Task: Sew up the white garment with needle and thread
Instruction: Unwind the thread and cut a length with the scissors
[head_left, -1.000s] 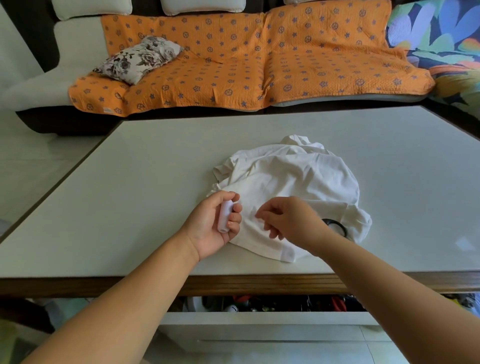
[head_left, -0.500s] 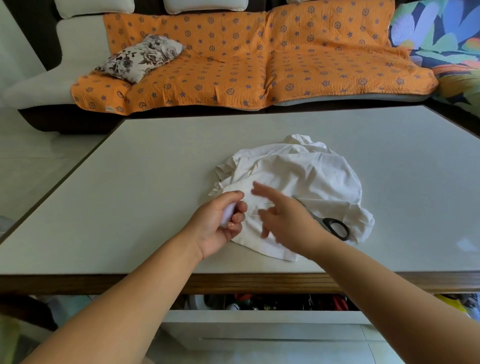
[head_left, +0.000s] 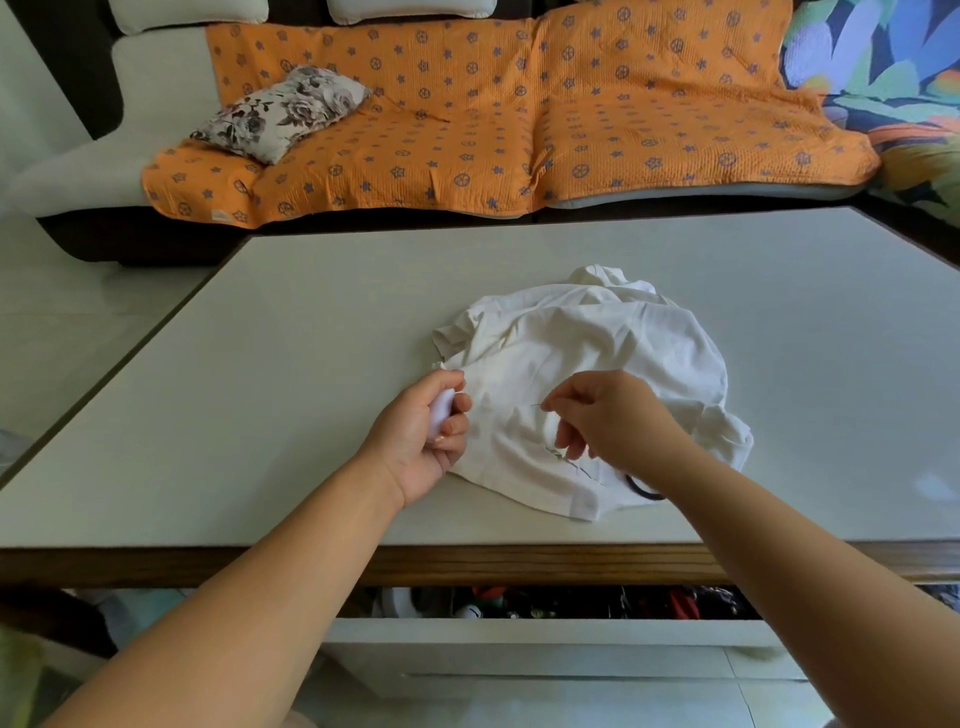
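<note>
Left hand (head_left: 415, 447) curled round a white spool (head_left: 441, 415) at the garment's left edge. Right hand (head_left: 618, 421) pinches a needle (head_left: 537, 406) in thumb and forefinger, other fingers loosely bent. The needle lies left-right, its free end toward the spool with a small gap; thread too fine to see. Garment (head_left: 623, 353) lies crumpled mid-table (head_left: 311, 364), under and beyond the right hand, which is the nearer to it.

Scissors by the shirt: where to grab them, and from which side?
Take the scissors by the black handle loop, the only part showing, at the white garment's near-right hem. Come from the near right, low along the table, once the right forearm clears it. Blades are hidden.
</note>
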